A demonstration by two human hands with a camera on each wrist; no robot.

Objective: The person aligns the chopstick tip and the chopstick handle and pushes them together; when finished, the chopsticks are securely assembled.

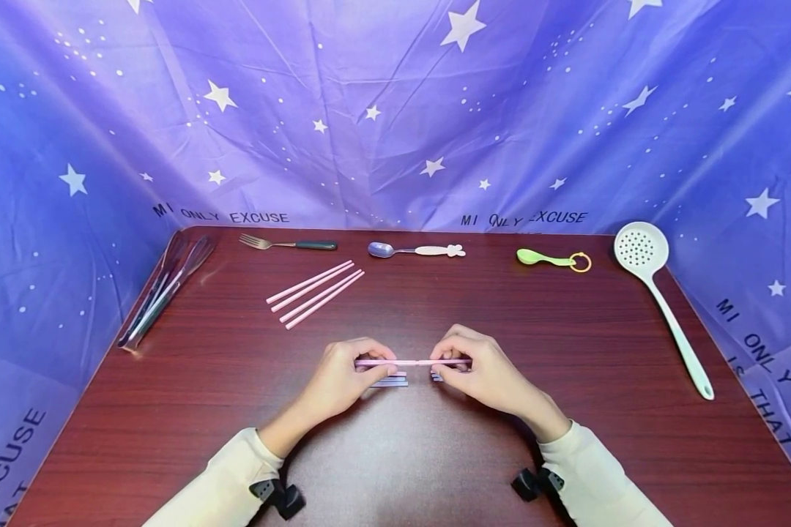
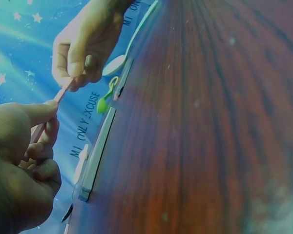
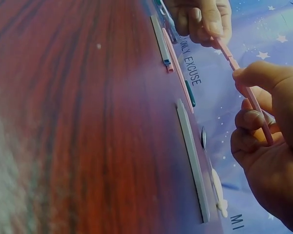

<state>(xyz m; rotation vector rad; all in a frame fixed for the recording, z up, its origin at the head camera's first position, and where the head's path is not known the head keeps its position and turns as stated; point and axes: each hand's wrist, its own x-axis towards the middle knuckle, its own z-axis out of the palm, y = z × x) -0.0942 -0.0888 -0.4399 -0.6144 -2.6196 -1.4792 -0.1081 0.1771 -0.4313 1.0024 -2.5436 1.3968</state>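
Observation:
Over the middle of the table my left hand [image 1: 349, 369] pinches one pink chopstick piece [image 1: 403, 362] between thumb and fingers. My right hand [image 1: 484, 366] pinches another pink chopstick piece [image 1: 444, 361]. The two pieces lie in one line, their ends meeting at a small seam; whether they are joined I cannot tell. Just below the hands are blue and pink stick pieces [image 1: 395, 383] on the left and more stick pieces [image 1: 437, 378] on the right, partly covered by the hands. In the right wrist view the seam shows on the pink stick [image 3: 227, 52] between both hands.
Several pink sticks [image 1: 316, 284] lie behind the left hand. Along the back are a fork [image 1: 303, 244], a spoon [image 1: 428, 251] and a small green spoon [image 1: 547, 258]. A white skimmer [image 1: 672, 315] lies right; a clear bag [image 1: 165, 293] with long utensils lies left. Starry cloth [image 1: 395, 146] surrounds the table.

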